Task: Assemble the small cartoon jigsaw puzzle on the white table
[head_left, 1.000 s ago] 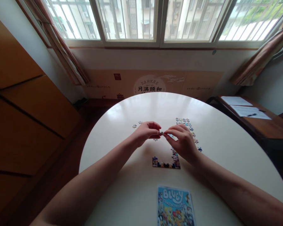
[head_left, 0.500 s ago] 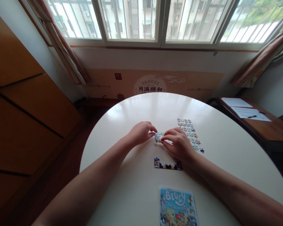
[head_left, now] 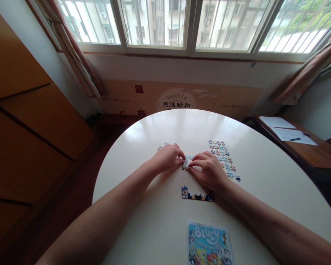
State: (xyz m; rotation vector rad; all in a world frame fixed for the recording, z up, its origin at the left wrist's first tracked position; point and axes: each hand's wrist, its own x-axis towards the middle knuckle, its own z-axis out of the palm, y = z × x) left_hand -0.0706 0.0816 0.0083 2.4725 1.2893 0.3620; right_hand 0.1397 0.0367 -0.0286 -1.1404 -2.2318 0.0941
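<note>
A small joined section of jigsaw puzzle (head_left: 185,165) lies between my hands near the table's middle, mostly covered by fingers. My left hand (head_left: 169,157) grips its left edge with thumb and fingertips. On the other side, my right hand (head_left: 208,167) has its thumb and fingers pinched at the section's right part; exactly which piece they hold is hidden. Closer to me lies a dark joined strip of puzzle (head_left: 195,196), its right end partly behind my right wrist. Several loose puzzle pieces (head_left: 167,144) show just beyond my left hand.
Rows of loose puzzle pieces (head_left: 220,149) spread to the right of my right hand. A blue Bluey picture sheet (head_left: 209,243) lies at the near side of the round white table (head_left: 143,235). A brown side desk (head_left: 320,152) with papers stands at right.
My left hand has shifted slightly right and toward me, now covering more of the joined section. Loose pieces beyond it have come into view. My right hand stays nearly in place.
</note>
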